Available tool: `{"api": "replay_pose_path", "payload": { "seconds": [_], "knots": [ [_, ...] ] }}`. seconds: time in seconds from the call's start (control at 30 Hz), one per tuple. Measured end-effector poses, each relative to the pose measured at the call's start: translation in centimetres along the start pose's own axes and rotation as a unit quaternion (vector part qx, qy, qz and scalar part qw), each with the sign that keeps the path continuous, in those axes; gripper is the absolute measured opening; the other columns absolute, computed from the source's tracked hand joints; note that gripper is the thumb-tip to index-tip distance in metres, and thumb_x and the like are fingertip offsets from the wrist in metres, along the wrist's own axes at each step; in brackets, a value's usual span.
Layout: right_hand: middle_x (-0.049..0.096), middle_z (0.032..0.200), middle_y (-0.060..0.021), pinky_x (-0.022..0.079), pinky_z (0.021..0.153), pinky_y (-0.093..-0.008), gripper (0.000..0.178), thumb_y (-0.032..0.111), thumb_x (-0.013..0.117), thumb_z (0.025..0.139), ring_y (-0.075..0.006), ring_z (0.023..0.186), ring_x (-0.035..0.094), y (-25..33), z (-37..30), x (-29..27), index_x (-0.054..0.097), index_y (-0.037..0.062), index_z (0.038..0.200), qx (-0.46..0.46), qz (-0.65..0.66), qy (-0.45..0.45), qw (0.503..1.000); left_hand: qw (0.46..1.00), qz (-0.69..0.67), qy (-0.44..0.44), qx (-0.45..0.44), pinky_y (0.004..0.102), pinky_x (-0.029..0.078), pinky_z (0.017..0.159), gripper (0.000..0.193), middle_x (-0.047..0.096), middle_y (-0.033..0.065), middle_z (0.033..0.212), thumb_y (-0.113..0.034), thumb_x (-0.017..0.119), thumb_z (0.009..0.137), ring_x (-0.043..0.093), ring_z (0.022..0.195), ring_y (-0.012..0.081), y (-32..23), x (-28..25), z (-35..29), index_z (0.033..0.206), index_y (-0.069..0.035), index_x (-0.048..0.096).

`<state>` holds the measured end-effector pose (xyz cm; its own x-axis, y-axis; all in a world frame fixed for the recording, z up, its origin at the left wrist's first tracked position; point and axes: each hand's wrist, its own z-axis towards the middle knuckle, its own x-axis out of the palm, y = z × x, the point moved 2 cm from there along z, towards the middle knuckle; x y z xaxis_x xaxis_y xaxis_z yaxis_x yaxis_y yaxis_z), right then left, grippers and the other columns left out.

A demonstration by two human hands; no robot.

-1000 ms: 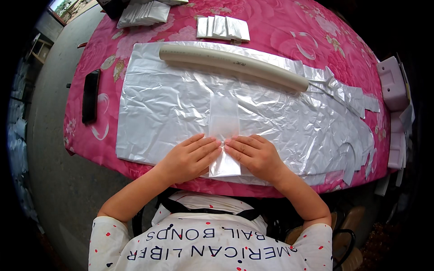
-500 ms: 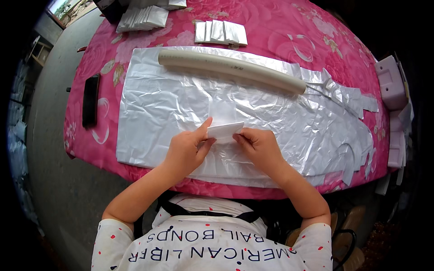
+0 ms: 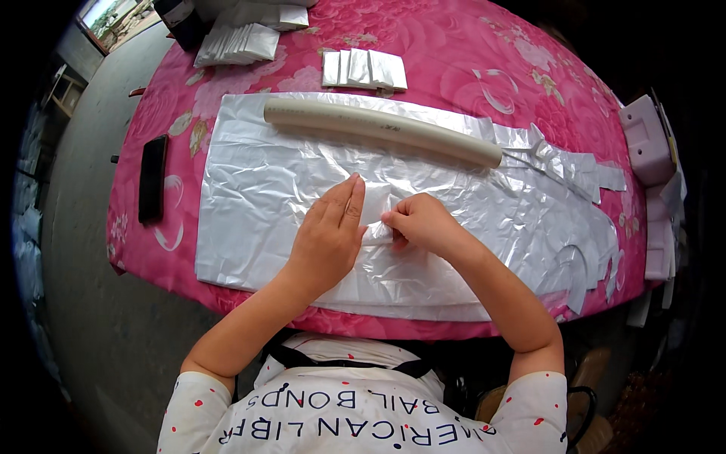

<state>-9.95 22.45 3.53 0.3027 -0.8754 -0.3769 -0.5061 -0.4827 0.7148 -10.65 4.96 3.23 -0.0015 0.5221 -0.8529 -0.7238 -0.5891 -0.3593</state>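
A folded white plastic sheet (image 3: 376, 233) lies between my hands on a wide stack of white plastic bags (image 3: 249, 204). My left hand (image 3: 327, 234) rests flat along its left side, fingers stretched out together and pointing away from me. At its right edge my right hand (image 3: 423, 225) pinches the sheet between thumb and forefinger. Part of the sheet is hidden under the fingers. Beyond both hands, a long beige tube (image 3: 382, 130) lies across the stack.
On the pink floral tablecloth (image 3: 446, 45) sit a row of folded white packets (image 3: 364, 69) and a fuller pile of packets (image 3: 238, 44). A dark cup-like container (image 3: 180, 21) stands far left, a black phone (image 3: 153, 179) nearer. Pale lilac boxes (image 3: 646, 140) stand at the right edge.
The sheet, earlier held up between both hands, is now down on the stack. My left hand has flattened out beside it; my right hand still pinches its right edge.
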Motion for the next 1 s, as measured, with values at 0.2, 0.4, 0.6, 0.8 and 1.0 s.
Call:
{"api": "replay_pose_path", "payload": {
  "seconds": [0.2,0.4,0.6,0.8,1.0],
  "knots": [
    [0.060,0.061,-0.0067,0.046,0.052,-0.0254,0.028,0.019,0.059,0.083,-0.0127,0.053,0.060,-0.3,0.2,0.1,0.061,-0.0028,0.067,-0.017,-0.011,-0.018,1.000,0.997,0.011,0.078,-0.007,0.0466,0.013,0.110,0.091,0.024,0.0269,0.142,-0.046,0.059,0.078,0.019,0.135,0.0367,-1.4,2.7,0.4,0.136,0.012,0.019],
    [0.060,0.058,-0.0063,0.045,0.048,-0.0252,0.030,0.024,0.065,0.078,-0.0120,0.052,0.059,-0.1,-0.5,0.3,0.060,-0.0024,0.064,-0.005,0.024,-0.018,1.000,0.994,-0.006,0.105,-0.004,0.0450,0.008,0.112,0.106,0.017,0.0303,0.143,-0.057,0.058,0.073,0.012,0.137,0.0386,-1.0,3.3,0.0,0.136,0.014,0.012],
    [0.063,0.062,-0.0137,0.050,0.058,-0.0345,0.021,0.022,0.070,0.063,-0.0272,0.060,0.062,0.6,-1.7,0.5,0.065,0.0013,0.065,-0.076,-0.163,-0.104,0.978,0.993,-0.002,0.116,-0.008,0.0448,0.004,0.112,0.113,0.012,0.0296,0.144,-0.062,0.059,0.070,0.007,0.138,0.0379,-0.9,3.6,-0.3,0.137,0.014,0.007],
    [0.063,0.065,-0.0132,0.049,0.060,-0.0356,0.023,0.023,0.070,0.065,-0.0269,0.063,0.062,1.0,-2.5,-1.2,0.065,0.0013,0.070,-0.043,-0.370,-0.057,0.926,0.996,-0.027,0.079,-0.021,0.0488,0.001,0.110,0.111,0.007,0.0280,0.146,-0.062,0.057,0.072,0.002,0.138,0.0370,-0.7,2.9,0.0,0.139,0.010,0.006],
    [0.060,0.109,-0.0149,0.044,0.086,-0.0385,0.040,0.028,0.067,0.075,-0.0302,0.100,0.057,3.1,-2.3,1.6,0.059,0.0017,0.104,-0.367,-0.355,-0.191,0.838,0.954,-0.280,-0.030,-0.105,0.0426,0.022,0.106,0.068,0.020,0.0247,0.144,-0.029,0.056,0.086,0.024,0.133,0.0326,1.5,-1.6,-3.8,0.137,0.002,0.025]
  ]
}}
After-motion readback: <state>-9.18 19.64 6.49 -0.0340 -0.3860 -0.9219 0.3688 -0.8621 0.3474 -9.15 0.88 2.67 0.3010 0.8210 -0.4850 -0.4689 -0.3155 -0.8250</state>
